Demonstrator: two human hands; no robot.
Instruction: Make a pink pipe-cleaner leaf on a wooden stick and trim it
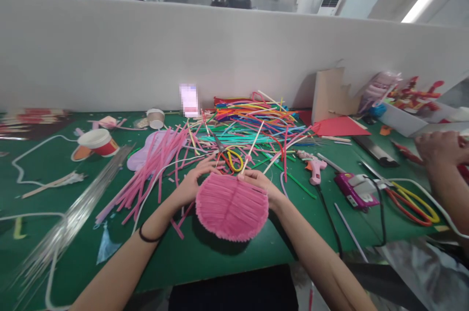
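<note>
A round pink piece of pipe cleaners (231, 208), with ribs meeting along a middle line and a fuzzy edge, is held tilted above the table's front. My left hand (196, 179) grips its upper left edge, fingertips partly hidden behind it. My right hand (258, 184) pinches its upper right edge, thumb on the front near a cream stem (252, 147) that rises from the top. Just beyond my hands lie scissors (232, 159) with red and yellow handles. Loose pink pipe cleaners (146, 179) spread to the left, partly over a lilac sheet (144, 147).
Multicoloured pipe cleaners (252, 118) pile up at the back. A pink glue gun (313, 166), purple power strip (355, 191) and second scissors (410, 203) lie right, near another person's hand (439, 149). Paper cups (100, 142), a phone (189, 99) and wire bundle (80, 203) are left.
</note>
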